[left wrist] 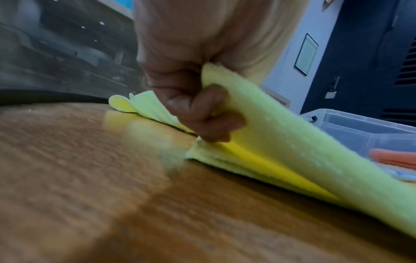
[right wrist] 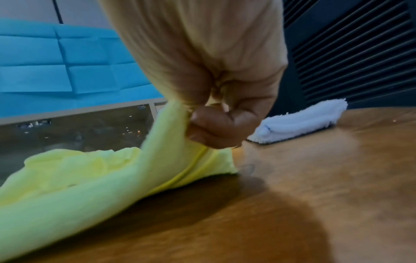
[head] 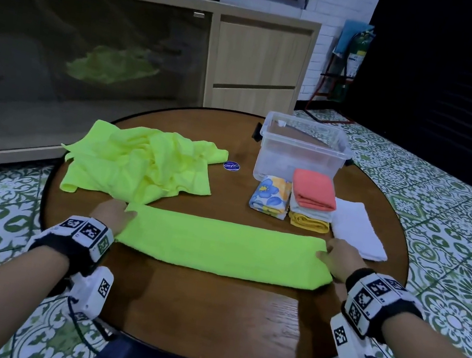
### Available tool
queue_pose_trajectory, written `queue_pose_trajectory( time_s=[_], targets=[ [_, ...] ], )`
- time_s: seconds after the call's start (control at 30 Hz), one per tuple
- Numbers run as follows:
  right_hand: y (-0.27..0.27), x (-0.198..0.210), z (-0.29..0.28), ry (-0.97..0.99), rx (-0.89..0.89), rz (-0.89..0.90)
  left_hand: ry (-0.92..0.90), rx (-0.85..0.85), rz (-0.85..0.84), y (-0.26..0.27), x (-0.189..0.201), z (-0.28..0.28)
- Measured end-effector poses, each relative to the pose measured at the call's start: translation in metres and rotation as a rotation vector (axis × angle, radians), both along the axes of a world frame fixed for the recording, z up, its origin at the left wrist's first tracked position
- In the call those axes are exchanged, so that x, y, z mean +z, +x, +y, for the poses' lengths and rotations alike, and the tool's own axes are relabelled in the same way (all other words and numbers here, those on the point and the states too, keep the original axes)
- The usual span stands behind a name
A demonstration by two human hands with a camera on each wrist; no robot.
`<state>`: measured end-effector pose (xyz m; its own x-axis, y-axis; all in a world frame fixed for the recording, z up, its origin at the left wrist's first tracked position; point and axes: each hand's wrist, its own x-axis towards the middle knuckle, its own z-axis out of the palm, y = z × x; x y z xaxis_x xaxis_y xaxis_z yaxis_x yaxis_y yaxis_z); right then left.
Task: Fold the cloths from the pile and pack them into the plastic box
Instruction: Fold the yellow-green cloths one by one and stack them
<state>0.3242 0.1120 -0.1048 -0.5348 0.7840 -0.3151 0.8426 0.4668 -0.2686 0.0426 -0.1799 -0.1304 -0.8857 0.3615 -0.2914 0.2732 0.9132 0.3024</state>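
A lime-green cloth (head: 222,247) lies folded into a long strip across the near part of the round wooden table (head: 205,309). My left hand (head: 115,214) pinches its left end, and my right hand (head: 337,256) pinches its right end. In the left wrist view the fingers (left wrist: 202,115) curl round the lifted top layer of the cloth (left wrist: 292,142). The right wrist view shows the fingers (right wrist: 220,128) gripping the raised edge of the cloth (right wrist: 112,178). A crumpled pile of lime-green cloths (head: 143,162) sits behind the strip. The clear plastic box (head: 303,149) stands at the back right.
Folded cloths lie in front of the box: a floral one (head: 271,197), a coral one (head: 314,189) stacked on white and yellow ones, and a white towel (head: 358,229) to the right. A round blue sticker (head: 231,166) marks the table. A wooden cabinet (head: 258,63) stands behind.
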Motion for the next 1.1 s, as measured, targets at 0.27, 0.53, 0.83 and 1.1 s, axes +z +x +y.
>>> queue_pose_trajectory(
  time_s=[0.27, 0.53, 0.83, 1.1],
  targets=[
    [-0.003, -0.001, -0.002, -0.068, -0.075, 0.037, 0.010, 0.007, -0.017, -0.002, -0.003, 0.000],
    [0.003, 0.024, 0.011, 0.034, -0.090, 0.324, 0.232, 0.084, 0.015, 0.002, 0.007, 0.003],
    [0.007, -0.010, 0.009, 0.029, -0.038, 0.124, 0.241, 0.050, -0.049, 0.000, -0.011, -0.004],
    [-0.002, -0.005, 0.011, 0.062, 0.007, 0.123, 0.133, -0.063, -0.004, -0.016, 0.009, 0.005]
  ],
)
